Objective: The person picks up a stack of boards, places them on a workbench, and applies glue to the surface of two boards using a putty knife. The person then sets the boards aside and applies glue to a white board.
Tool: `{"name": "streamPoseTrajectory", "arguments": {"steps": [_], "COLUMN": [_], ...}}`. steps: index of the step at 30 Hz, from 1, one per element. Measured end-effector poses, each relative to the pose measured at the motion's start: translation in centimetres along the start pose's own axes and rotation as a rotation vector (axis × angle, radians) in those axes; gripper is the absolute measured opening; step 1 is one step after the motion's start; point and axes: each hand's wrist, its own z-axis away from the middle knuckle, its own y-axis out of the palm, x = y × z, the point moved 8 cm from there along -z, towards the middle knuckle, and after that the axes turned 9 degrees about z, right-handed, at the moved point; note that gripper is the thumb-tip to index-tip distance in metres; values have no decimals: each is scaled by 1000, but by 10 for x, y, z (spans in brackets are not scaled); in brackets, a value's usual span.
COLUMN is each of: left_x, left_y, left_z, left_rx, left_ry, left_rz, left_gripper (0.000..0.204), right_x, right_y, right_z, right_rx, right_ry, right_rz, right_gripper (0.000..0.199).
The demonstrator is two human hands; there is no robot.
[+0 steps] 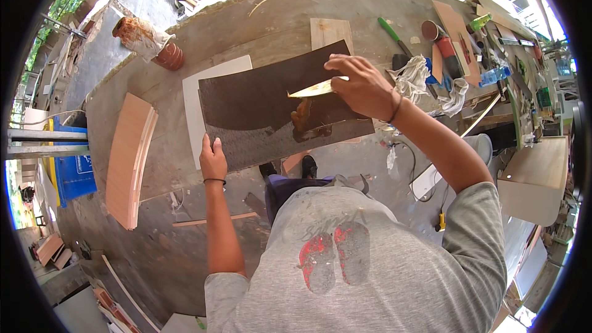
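A dark brown rectangular sheet (253, 98) lies tilted across the workbench in front of me, over a white board (192, 111). At its near left corner my left hand (213, 159) grips the edge, thumb and fingers closed on it. My right hand (364, 88), above the right part of the sheet, pinches a thin, pale yellow, flat spreader (314, 89) whose pointed end aims left. Beneath it, a wet amber-brown patch of glue (302, 117) sits on the sheet. A wetter-looking darker area covers much of the sheet's far side.
Curved wood boards (126, 160) are stacked at the left. A rust-stained can (139, 36) and a red-brown pot (169, 55) stand far left. To the right are a green-handled tool (390, 29), a red-and-black power tool (449, 52), white rags (414, 77) and a plastic bottle (494, 75).
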Motion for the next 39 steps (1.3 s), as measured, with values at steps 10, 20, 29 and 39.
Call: {"name": "streamPoseTrajectory", "arguments": {"steps": [10,20,29,39], "left_x": [3,-1,2,5], "left_y": [8,7,8,5], "left_z": [10,15,16,15], "left_rx": [-52,-198,-229,-242], "left_ry": [-11,120,126,39], "left_rz": [10,-66,-85,-47], "left_gripper": [47,41,40,32], "right_x": [18,38,39,36], "right_y": [82,135,111,76], "right_z": [3,-27,17,84], "right_rx": [407,639,735,888], "right_ry": [-133,-268,-266,-132], "right_rz": [-42,-20,-81,-80], "right_gripper": [37,54,56,59]}}
